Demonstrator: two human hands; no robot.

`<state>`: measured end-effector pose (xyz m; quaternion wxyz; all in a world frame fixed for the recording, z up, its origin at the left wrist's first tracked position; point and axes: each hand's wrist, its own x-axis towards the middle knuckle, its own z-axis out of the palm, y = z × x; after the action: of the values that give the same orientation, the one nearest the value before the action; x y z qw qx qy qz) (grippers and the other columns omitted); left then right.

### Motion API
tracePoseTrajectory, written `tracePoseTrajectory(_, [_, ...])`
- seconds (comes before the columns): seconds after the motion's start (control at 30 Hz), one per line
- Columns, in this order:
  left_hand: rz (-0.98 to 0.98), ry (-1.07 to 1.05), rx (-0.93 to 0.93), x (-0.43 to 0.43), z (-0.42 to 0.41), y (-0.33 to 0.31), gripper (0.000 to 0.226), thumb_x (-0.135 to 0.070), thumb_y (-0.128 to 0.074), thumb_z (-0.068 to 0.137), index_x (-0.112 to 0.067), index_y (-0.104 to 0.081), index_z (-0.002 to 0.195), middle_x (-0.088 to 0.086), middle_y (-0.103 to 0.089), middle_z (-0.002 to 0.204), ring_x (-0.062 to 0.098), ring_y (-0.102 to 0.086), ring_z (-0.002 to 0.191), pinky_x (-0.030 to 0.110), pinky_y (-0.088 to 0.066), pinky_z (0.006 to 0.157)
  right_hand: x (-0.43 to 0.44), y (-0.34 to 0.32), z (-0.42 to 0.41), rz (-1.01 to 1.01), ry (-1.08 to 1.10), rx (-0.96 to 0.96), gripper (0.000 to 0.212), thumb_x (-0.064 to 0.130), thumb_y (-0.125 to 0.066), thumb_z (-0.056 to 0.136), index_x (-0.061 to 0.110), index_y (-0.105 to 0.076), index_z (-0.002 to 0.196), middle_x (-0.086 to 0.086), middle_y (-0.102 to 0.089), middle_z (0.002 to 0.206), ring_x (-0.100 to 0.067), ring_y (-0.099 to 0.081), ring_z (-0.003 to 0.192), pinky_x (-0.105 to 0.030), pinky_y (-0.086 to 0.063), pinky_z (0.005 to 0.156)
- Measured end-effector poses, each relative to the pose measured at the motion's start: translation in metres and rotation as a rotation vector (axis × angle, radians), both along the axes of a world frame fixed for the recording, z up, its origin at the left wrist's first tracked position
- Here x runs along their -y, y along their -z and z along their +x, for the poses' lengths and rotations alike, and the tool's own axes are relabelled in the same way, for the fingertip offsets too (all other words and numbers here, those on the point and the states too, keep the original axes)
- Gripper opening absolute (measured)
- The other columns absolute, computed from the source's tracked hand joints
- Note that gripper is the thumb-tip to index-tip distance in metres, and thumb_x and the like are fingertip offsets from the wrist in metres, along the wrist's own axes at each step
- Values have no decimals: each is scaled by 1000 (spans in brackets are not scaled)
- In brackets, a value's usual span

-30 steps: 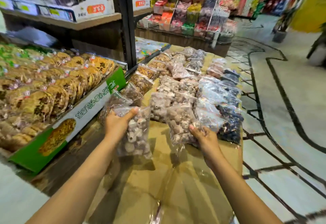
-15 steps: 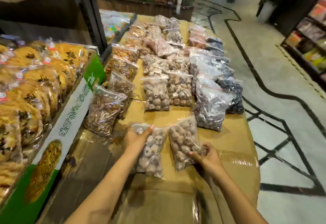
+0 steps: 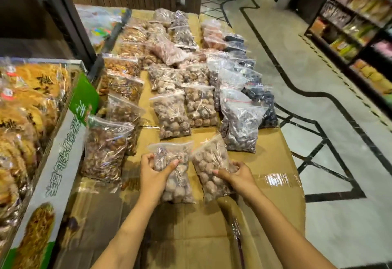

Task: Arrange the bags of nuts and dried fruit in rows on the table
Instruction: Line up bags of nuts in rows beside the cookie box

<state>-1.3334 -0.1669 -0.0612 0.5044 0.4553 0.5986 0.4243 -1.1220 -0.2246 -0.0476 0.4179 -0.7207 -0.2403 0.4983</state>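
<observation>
Both bags have come down since half a second ago and now lie flat at the near end of the rows, side by side on the cardboard-covered worktop (image 3: 275, 162). The left hand (image 3: 156, 174) grasps the left bag (image 3: 176, 175) of pale round pieces, thumb across its front and fingers curled round its left edge near the top. The right hand (image 3: 237, 176) pinches the right bag (image 3: 212, 169), a clear pouch of similar round nuts, at its right edge; this bag lies tilted, its sealed top leaning toward the right. The two bags are just beside each other, with a narrow strip of cardboard between them. Beyond them, toward the far end, more bags run in rows: brown nuts (image 3: 104, 147) on the left, pale round ones (image 3: 171, 116) in the middle, dark fruit (image 3: 241, 124) on the right. A green and white carton (image 3: 63, 152) of packed biscuits stands along the left edge of the worktop.
</observation>
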Motion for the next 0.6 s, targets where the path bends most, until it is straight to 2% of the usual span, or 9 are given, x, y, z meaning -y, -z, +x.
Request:
tracePoseTrajectory(0.1, [30, -46, 2, -34, -1, -11, 66, -28, -78, 74, -14, -39, 125, 2, -48, 122, 19, -47, 113, 30, -40, 95, -19, -6, 1, 119, 20, -10, 55, 3, -81, 70, 1, -51, 116, -4, -70, 93, -4, -68, 71, -14, -52, 58])
tracePoseTrajectory(0.2, [46, -65, -15, -72, 1, -21, 80, -35, -75, 75, -17, -30, 138, -4, -35, 126, 11, -36, 116, 29, -32, 94, -52, -15, 2, 212, 26, 23, 50, 5, -78, 75, 2, -50, 116, -3, -68, 95, 0, -67, 69, -9, -48, 57])
tracePoseTrajectory(0.3, [57, -18, -40, -107, 8, -23, 84, -38, -77, 73, -16, -32, 140, -3, -41, 134, 14, -41, 119, 31, -35, 100, -88, -15, 3, 243, -3, 134, 46, 15, -78, 76, 6, -51, 112, -1, -66, 91, -6, -63, 74, -10, -46, 57])
tracePoseTrajectory(0.37, [46, 3, -49, -119, 13, -19, 88, -52, -77, 67, -18, -37, 138, 2, -48, 138, 19, -47, 124, 41, -37, 106, -110, -8, 3, 216, -52, 189, 43, 21, -76, 79, 9, -50, 110, -1, -65, 92, -12, -62, 78, -16, -47, 63])
tracePoseTrajectory(0.43, [15, 30, -63, -119, 18, -13, 93, -62, -74, 60, -22, -37, 135, 3, -51, 135, 21, -48, 124, 47, -39, 105, -128, 8, 3, 132, -141, 269, 46, 24, -72, 83, 11, -48, 119, -7, -65, 108, -22, -62, 97, -29, -49, 80])
tracePoseTrajectory(0.5, [-2, 97, -111, -111, 22, -4, 95, -61, -73, 63, -24, -30, 139, 5, -42, 142, 23, -41, 130, 46, -35, 107, -133, 21, 1, -5, -251, 460, 51, 27, -66, 86, 7, -46, 128, -14, -62, 121, -31, -59, 111, -34, -46, 91])
tracePoseTrajectory(0.6, [-84, 120, -94, -101, 25, 8, 104, -45, -76, 72, -21, -9, 149, 3, -20, 155, 21, -23, 141, 36, -26, 109, -128, 31, -6, -16, -247, 561, 52, 29, -62, 87, 5, -44, 130, -15, -62, 120, -32, -58, 110, -31, -44, 85])
